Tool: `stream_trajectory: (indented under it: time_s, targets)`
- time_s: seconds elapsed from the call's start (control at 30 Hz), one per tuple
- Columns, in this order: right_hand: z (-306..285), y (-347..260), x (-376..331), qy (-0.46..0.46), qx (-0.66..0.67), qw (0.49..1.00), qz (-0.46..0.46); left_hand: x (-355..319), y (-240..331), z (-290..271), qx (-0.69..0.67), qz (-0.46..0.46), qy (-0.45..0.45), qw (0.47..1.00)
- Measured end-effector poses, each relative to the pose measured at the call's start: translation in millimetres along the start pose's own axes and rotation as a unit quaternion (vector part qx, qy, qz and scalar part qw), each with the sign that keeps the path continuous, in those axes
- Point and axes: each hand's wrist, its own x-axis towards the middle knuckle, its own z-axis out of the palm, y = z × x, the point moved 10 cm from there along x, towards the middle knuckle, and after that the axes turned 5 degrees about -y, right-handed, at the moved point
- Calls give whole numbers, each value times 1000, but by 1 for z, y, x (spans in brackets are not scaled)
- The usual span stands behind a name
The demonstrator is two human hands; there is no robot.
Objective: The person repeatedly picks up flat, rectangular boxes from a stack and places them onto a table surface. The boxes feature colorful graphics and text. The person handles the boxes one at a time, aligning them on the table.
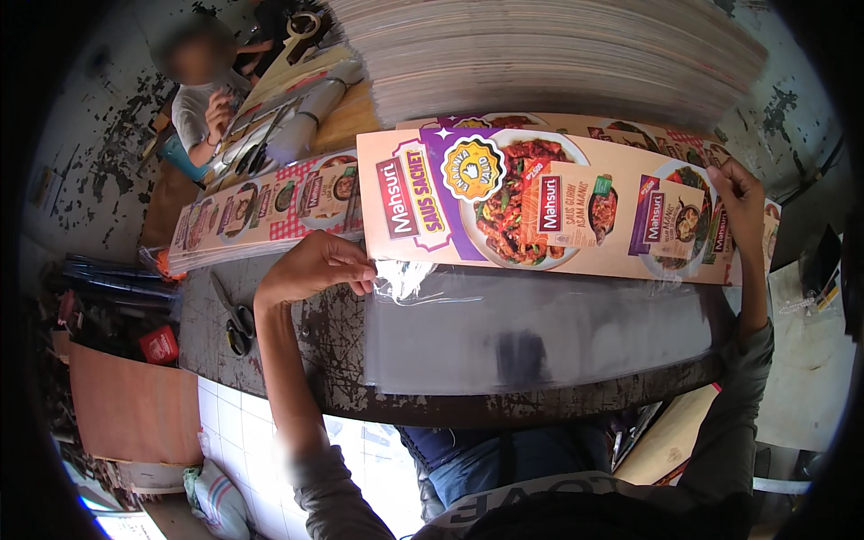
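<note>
A long printed cardboard panel with food pictures, orange and purple, lies tilted across the table in front of me. Below it, a stack of clear plastic sleeves spreads toward the table's near edge. My left hand is closed in a pinch at the panel's lower left corner, on crumpled, shiny clear plastic. At the panel's upper right end, my right hand grips its edge between thumb and fingers. Whether the plastic goes around the panel is hard to see.
A tall stack of flat boards rises behind the panel. More printed panels lie at the left. Black-handled scissors rest on the worn dark table. Another person sits at the far left near rolled plastic.
</note>
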Motion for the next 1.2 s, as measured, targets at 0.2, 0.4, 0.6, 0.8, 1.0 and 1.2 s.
stream_trajectory:
  time_s: [0.2, 0.4, 0.6, 0.8, 1.0, 1.2]
  targets:
    - [-3, -4, -1, 13, -15, 1000, 0, 1, 2, 2, 24, -9, 5, 1000]
    - [-2, -1, -1, 9, -4, 1000, -5, 2, 0, 3, 32, -22, 8, 999]
    - [-2, -3, -2, 7, -6, 1000, -7, 4, 0, 3, 36, -27, 4, 999]
    - [-2, 0, -1, 1, -15, 1000, -6, 3, -4, 1, 30, -41, 12, 999]
    - [3, -9, -1, -8, -45, 999, -12, 4, -4, 3, 28, -32, 6, 999]
    - [5, -14, 0, -17, -63, 997, -49, 4, -3, 3, 20, -23, 2, 1000]
